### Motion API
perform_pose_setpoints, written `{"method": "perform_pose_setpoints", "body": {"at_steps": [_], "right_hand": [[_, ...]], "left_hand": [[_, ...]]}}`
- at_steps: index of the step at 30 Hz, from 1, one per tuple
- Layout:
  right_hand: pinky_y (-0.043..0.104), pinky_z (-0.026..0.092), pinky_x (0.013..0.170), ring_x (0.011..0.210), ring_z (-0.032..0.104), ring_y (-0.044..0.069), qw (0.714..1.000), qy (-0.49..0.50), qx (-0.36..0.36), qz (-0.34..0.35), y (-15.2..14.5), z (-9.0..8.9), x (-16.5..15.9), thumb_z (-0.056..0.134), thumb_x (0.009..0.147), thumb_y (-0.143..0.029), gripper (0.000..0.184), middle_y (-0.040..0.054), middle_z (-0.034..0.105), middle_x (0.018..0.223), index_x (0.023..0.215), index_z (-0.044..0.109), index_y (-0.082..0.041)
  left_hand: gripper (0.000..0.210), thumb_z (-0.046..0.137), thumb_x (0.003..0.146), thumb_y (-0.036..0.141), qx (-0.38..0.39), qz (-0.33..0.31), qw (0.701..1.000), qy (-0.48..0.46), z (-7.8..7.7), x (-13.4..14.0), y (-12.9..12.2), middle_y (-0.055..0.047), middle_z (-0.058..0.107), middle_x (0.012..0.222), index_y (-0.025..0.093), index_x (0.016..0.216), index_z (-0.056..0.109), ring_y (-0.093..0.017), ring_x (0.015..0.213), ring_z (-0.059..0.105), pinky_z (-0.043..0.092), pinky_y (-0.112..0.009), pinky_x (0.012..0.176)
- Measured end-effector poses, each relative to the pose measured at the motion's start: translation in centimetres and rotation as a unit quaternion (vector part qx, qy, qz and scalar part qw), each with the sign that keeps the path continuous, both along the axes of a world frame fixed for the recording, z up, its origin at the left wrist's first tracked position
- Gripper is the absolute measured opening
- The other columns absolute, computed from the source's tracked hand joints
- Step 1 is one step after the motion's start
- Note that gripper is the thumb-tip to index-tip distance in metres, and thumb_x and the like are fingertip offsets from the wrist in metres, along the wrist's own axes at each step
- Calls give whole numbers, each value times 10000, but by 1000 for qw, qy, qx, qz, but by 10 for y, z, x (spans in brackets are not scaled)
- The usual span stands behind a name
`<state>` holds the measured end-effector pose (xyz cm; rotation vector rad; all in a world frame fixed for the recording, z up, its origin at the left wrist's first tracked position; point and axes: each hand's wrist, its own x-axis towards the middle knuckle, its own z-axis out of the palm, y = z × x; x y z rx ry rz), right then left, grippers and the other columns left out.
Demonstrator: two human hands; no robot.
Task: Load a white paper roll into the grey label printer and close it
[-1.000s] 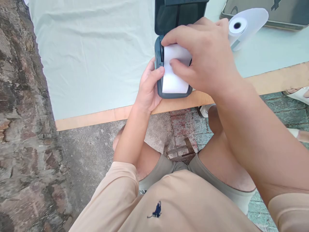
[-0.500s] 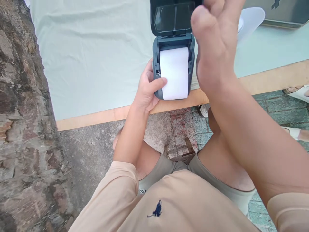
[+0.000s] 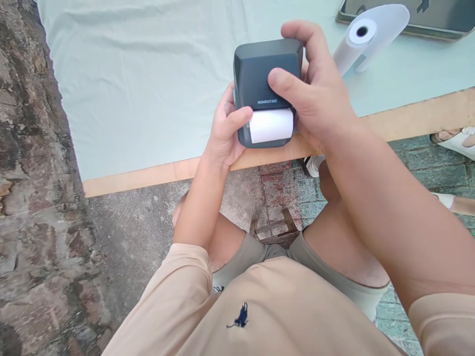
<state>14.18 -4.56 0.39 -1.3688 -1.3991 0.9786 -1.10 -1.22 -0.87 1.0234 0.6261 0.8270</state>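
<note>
A dark label printer (image 3: pixel 260 74) marked NIIMBOT is held above the table's front edge, its lid down. White label paper (image 3: pixel 272 126) sticks out below the lid and lies over the printer's near end. My left hand (image 3: pixel 228 128) grips the printer's left side, the thumb at the paper's left edge. Around the right side of the printer is my right hand (image 3: pixel 315 89), its thumb on top of the lid and its other fingers at the far right corner and side, partly hidden.
A partly unrolled white paper roll (image 3: pixel 361 37) stands on the pale cloth (image 3: pixel 148 89), right of my right hand. Behind it lies a dark, flat case or device (image 3: pixel 441 17). Wooden table edge (image 3: pixel 148 175) runs in front of me; a stone wall (image 3: pixel 33 222) rises at left.
The printer's raised lid has swung down and now covers the paper roll inside. My right hand has come down from the lid's upper edge to the printer's right side and top.
</note>
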Motion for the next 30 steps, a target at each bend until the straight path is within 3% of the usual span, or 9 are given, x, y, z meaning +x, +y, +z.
{"method": "perform_pose_setpoints", "body": {"at_steps": [5,10,13,18,22,26,28,30], "right_hand": [[261,503,741,809,536,86,972,232,-31,27,5,-4,1,649,735,-449,577,-21,552,970,1187,318,-313],[248,488,698,794,514,86,968,249,-35,5,8,-1,1,728,652,-427,641,-18,537,916,1166,377,-276],[247,494,684,787,533,94,971,232,-53,-14,9,1,0,712,662,-424,650,-11,559,926,1199,381,-269],[246,506,790,939,570,103,978,200,-48,-36,7,7,3,551,792,-350,484,19,577,1074,1248,432,-243],[241,512,851,978,573,104,991,127,-32,-26,1,15,9,599,676,-157,634,7,549,1210,1280,438,-267],[221,521,801,1158,511,126,999,-21,-2,-30,-5,25,10,639,641,-155,732,8,428,1377,1322,400,-277],[239,503,798,1117,516,133,989,-100,57,-94,-4,29,8,675,656,-230,617,14,471,1317,1236,466,-234],[257,481,758,888,557,107,968,-153,115,-163,1,34,4,654,728,-371,382,12,552,1102,1045,523,-204]], "left_hand": [[465,424,801,626,-56,45,996,55,4,5,3,-83,683,971,230,934,627,-277,1367,420,453,-411,1079],[338,382,837,473,-40,53,996,57,2,7,8,-54,701,1018,250,860,635,-240,1375,411,455,-389,1088],[326,387,844,455,-32,47,997,43,-1,6,9,-43,703,1037,249,879,638,-236,1362,433,452,-381,1093],[288,417,852,445,-21,42,999,25,-3,4,9,-18,688,1107,273,958,622,-226,1353,450,436,-392,1109],[274,423,840,445,-35,58,996,56,-3,4,10,-19,699,1071,287,952,617,-222,1336,472,438,-386,1108],[313,413,840,482,-45,61,994,81,-3,4,12,-32,698,1041,254,902,619,-230,1357,441,437,-373,1111],[344,391,853,492,-50,67,994,66,-3,4,12,-40,686,1043,233,891,615,-238,1367,428,442,-393,1101],[412,370,857,557,-57,66,995,50,-2,3,11,-55,680,1045,227,895,614,-248,1370,423,454,-402,1083]]}}
